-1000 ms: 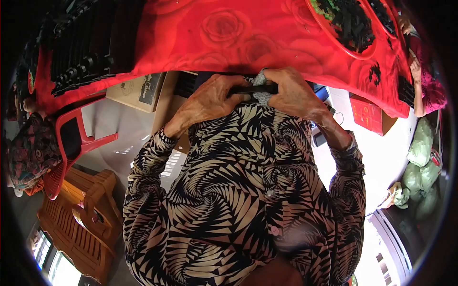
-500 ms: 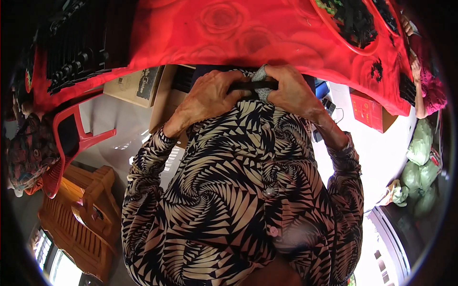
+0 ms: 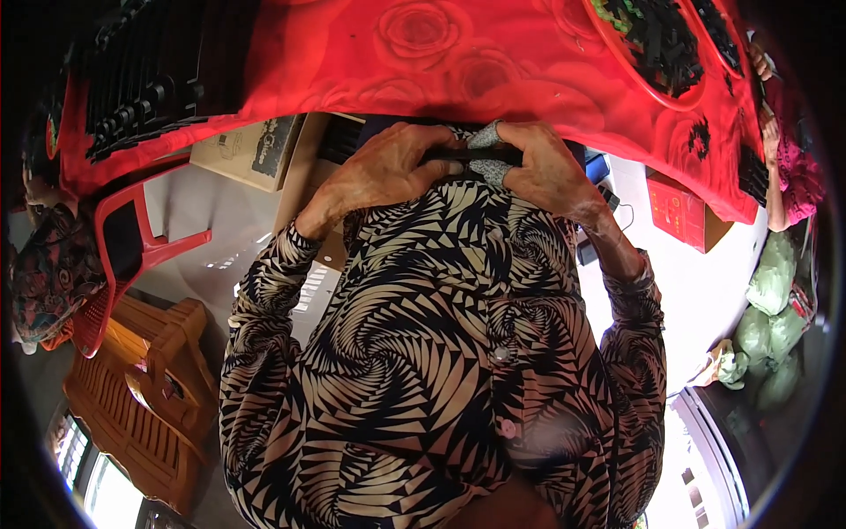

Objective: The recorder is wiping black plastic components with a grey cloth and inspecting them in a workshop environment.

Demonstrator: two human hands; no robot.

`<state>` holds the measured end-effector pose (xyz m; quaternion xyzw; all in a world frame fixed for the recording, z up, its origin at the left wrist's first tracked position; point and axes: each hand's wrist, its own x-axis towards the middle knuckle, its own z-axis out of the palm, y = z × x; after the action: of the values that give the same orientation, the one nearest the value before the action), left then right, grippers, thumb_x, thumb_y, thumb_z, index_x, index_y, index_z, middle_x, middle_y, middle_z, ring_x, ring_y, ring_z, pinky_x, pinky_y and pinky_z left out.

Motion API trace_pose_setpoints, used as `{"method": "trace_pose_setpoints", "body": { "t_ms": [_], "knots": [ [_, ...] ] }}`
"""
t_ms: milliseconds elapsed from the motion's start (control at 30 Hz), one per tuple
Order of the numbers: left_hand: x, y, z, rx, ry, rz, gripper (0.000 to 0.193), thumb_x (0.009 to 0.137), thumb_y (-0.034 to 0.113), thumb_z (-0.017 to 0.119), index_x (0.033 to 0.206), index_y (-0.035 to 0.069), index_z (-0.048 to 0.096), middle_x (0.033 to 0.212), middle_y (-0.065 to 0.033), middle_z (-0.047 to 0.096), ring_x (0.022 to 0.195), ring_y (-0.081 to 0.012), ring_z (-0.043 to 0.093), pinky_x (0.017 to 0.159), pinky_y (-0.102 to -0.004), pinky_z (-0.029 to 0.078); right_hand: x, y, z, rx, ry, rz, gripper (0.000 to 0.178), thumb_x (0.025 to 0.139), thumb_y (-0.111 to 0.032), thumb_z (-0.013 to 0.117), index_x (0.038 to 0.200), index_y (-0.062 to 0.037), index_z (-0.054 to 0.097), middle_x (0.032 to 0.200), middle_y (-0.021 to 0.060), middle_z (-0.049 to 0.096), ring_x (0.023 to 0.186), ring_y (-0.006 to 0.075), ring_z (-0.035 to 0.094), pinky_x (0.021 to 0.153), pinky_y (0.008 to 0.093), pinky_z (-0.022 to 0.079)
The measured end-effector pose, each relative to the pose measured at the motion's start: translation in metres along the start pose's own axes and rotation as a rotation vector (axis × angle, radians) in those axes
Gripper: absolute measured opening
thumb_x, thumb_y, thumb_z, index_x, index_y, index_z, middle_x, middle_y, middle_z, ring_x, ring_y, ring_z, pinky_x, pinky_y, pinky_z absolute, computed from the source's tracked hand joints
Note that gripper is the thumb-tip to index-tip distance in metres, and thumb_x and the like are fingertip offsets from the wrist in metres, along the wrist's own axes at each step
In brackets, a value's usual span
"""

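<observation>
Left hand: the bare left hand [image 3: 383, 172], upper centre of the frame, was curled, its thumb and forefinger clamped on one end of the dark strip.
Dark strip: the dark strip [image 3: 476, 154], narrow and straight-edged, lay level between the two hands, just under the table edge; its material could not be told.
Finger coverings: grey, speckled, cloth-like finger coverings [image 3: 489, 171] wrapped the right thumb and forefinger.
Right hand: the right hand [image 3: 551, 172] pinched the strip's other end between those covered digits.
Shirt: the wearer's shirt [image 3: 397, 335], centre and below, bore black and cream swirls of pointed shapes.
Black pieces: at upper left, long black pieces [image 3: 145, 106] lay side by side in a ridged row.
Tablecloth: the red tablecloth [image 3: 423, 79], printed with roses, crossed the top.
Tray: at upper right, a rounded red tray [image 3: 619, 66] held black and green scraps.
Room, left: a red plastic chair [image 3: 132, 247] stood above a slatted wooden bench [image 3: 141, 397]; a cardboard box [image 3: 247, 154] sat beneath the table edge.
Room, right: a red box [image 3: 679, 212] stood on the pale floor, near bulging pale-green bags [image 3: 768, 278]; a co-worker's magenta sleeve [image 3: 797, 185] showed at the rim.
</observation>
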<state>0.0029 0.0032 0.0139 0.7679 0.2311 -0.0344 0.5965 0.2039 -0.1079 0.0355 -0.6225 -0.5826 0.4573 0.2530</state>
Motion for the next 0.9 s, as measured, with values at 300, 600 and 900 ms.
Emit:
{"method": "trace_pose_setpoints", "body": {
  "t_ms": [300, 600, 900],
  "knots": [
    [-0.001, 0.0, 0.01, 0.09, 0.098, 0.066, 0.028, 0.087, 0.018, 0.062, 0.111, 0.003, 0.064, 0.088, -0.0184, 0.068, 0.088, -0.0349, 0.066, 0.08, -0.0417, 0.049, 0.002, 0.006, 0.007, -0.071, 0.035, 0.025, 0.023, 0.066, -0.006, 0.06, 0.087, 0.0021, 0.06, 0.076, 0.0225, 0.06, 0.076, 0.0419, 0.058, 0.069, 0.0469, 0.045],
    [-0.004, 0.014, 0.011, 0.238, 0.103, -0.087, 0.028, 0.084, 0.013, 0.064, 0.109, 0.001, 0.062, 0.097, -0.0206, 0.068, 0.095, -0.0378, 0.064, 0.085, -0.0431, 0.05, -0.001, 0.006, 0.009, -0.036, 0.082, -0.049, 0.021, 0.065, -0.004, 0.058, 0.085, 0.0032, 0.058, 0.074, 0.024, 0.058, 0.074, 0.0426, 0.059, 0.067, 0.0459, 0.045],
    [0.001, 0.009, -0.001, 0.178, -0.031, -0.048, 0.032, 0.088, 0.024, 0.061, 0.114, 0.004, 0.063, 0.099, -0.0189, 0.068, 0.095, -0.0355, 0.064, 0.086, -0.0432, 0.048, 0.0, 0.01, 0.006, -0.076, 0.002, -0.033, 0.031, 0.07, 0.008, 0.051, 0.099, 0.0048, 0.059, 0.078, 0.016, 0.062, 0.07, 0.0165, 0.058, 0.066, 0.0319, 0.048]
  ]
}}
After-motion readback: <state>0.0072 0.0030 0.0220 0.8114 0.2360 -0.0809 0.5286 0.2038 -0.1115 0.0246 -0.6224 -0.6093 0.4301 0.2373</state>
